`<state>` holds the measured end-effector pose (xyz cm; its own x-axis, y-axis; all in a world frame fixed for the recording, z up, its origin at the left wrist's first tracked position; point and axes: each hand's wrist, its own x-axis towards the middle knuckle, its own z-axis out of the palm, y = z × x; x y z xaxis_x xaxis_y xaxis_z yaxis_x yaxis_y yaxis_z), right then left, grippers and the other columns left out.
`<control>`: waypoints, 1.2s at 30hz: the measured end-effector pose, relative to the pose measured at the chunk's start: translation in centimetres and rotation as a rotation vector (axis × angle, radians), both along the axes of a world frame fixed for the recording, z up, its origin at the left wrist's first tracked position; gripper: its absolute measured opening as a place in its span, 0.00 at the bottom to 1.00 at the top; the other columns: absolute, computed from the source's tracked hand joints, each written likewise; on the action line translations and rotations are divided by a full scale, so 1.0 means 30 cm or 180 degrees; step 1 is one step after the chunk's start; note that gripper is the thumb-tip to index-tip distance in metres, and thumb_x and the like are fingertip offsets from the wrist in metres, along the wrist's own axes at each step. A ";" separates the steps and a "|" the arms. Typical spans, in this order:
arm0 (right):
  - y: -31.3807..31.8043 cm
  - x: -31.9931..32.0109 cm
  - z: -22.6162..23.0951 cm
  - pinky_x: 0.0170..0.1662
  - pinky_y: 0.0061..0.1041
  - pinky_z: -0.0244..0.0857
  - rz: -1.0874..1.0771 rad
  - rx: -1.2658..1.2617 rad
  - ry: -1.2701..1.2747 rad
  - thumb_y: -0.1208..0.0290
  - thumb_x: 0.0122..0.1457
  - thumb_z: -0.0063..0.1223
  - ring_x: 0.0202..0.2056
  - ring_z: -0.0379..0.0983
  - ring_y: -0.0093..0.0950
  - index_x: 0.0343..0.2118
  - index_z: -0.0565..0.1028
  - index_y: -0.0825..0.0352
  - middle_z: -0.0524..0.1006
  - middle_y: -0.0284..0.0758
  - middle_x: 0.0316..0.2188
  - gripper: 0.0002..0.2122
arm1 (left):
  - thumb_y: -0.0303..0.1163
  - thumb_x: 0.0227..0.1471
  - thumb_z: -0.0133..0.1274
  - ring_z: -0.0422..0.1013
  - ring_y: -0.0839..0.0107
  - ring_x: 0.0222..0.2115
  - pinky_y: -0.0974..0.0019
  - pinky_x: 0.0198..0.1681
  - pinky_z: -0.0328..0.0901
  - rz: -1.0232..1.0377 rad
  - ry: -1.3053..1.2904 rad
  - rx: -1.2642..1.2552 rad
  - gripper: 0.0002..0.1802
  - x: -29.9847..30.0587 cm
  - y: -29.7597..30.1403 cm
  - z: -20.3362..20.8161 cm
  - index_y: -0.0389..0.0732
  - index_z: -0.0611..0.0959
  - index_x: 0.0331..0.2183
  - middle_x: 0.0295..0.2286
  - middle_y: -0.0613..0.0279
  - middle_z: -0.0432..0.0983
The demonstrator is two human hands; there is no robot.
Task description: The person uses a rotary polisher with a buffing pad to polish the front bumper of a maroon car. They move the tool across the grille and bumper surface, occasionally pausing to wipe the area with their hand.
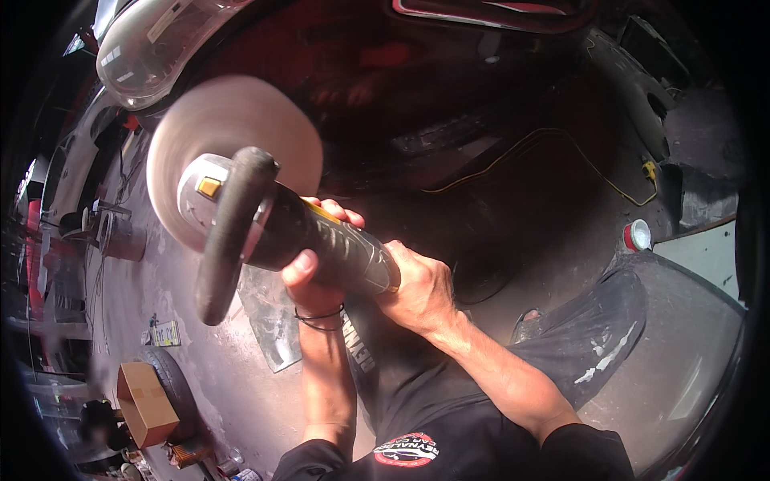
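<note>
Both my hands hold a black rotary polisher (321, 240) tilted up toward the left. My left hand (317, 272) is wrapped round the middle of its body, thumb on the near side and fingertips showing over the far side. My right hand (421, 284) is closed round its rear end. A thick black loop handle (228, 248) stands at the polisher's head, with no hand on it. The round, pale pad (265, 120) is smeared by motion and lies against or close to the glossy dark car panel (361, 104), just below a headlight (144, 64); contact is hidden.
A yellow cord (553, 131) runs across the dark area to the right. A red-and-white can (638, 235) sits beside a pale panel (702, 256). At lower left, a cardboard box (147, 403) stands against a tyre (178, 377); a licence plate (166, 333) lies on the floor.
</note>
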<state>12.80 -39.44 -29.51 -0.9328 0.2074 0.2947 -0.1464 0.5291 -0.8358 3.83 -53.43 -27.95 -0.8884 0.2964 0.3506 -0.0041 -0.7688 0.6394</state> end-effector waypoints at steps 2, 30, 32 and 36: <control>0.037 0.010 -0.156 0.35 0.39 0.78 -0.0169 -0.0182 0.0115 0.73 0.52 0.71 0.35 0.85 0.47 0.41 0.78 0.66 0.84 0.44 0.31 0.15 | 0.41 0.42 0.67 0.76 0.51 0.47 0.47 0.57 0.71 0.0125 -0.0105 -0.0635 0.40 0.047 0.067 -0.073 0.36 0.75 0.56 0.45 0.50 0.76; 0.354 -0.058 -0.395 0.27 0.29 0.69 -0.1430 -0.3682 0.0203 0.83 0.53 0.59 0.20 0.73 0.27 0.37 0.77 0.74 0.75 0.36 0.22 0.08 | 0.34 0.64 0.62 0.76 0.64 0.37 0.60 0.42 0.68 -0.0106 0.0275 -0.1773 0.17 0.449 0.233 0.238 0.30 0.83 0.47 0.39 0.51 0.81; 0.250 -0.057 -0.373 0.27 0.29 0.69 -0.1226 -0.3940 0.0317 0.83 0.53 0.59 0.20 0.74 0.27 0.36 0.77 0.74 0.76 0.35 0.22 0.07 | 0.34 0.63 0.62 0.76 0.63 0.40 0.59 0.45 0.67 0.0048 0.0788 -0.1885 0.19 0.474 0.249 0.256 0.30 0.82 0.49 0.41 0.51 0.80; 0.286 -0.053 -0.428 0.29 0.30 0.71 -0.1222 -0.3557 0.0298 0.82 0.54 0.60 0.22 0.73 0.27 0.39 0.77 0.72 0.75 0.34 0.23 0.09 | 0.34 0.61 0.64 0.74 0.61 0.45 0.57 0.50 0.65 0.0214 0.1007 -0.1916 0.23 0.441 0.304 0.209 0.31 0.80 0.52 0.45 0.50 0.79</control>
